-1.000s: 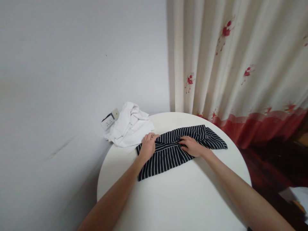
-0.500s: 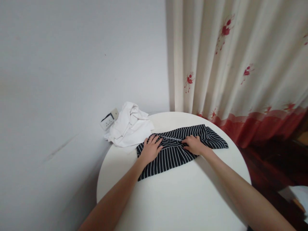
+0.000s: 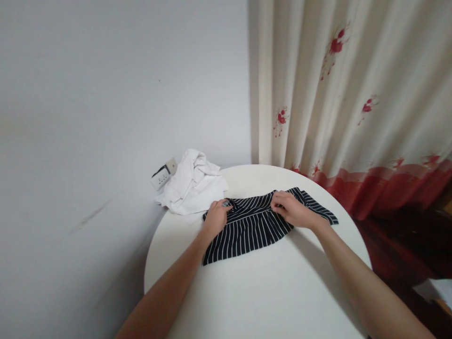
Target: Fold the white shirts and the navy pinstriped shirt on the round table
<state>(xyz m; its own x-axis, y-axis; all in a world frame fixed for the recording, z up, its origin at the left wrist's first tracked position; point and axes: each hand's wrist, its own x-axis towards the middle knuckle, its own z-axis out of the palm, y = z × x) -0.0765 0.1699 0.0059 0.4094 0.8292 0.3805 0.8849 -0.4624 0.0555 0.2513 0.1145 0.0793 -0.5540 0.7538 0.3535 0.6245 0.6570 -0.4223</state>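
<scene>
A black garment with white stripes [image 3: 247, 231] lies spread on the round white table [image 3: 268, 292], creased along its upper part. My left hand [image 3: 216, 217] pinches the cloth near the garment's left end, where a small grey patch shows beside the fingers. Toward the garment's right half, my right hand [image 3: 287, 207] has its fingers closed on a fold of the striped cloth, slightly raised. Which kind of garment it is, I cannot tell.
A crumpled white cloth [image 3: 194, 186] lies at the table's back left, against the wall. Behind it a socket [image 3: 161, 178] sits on the wall. A cream curtain with red flowers [image 3: 318, 94] hangs behind the table on the right.
Both hands lay with fingers spread or pressed on the cloth; now they grip it. My right hand has moved slightly right and up. The long pale strip across the garment no longer shows.
</scene>
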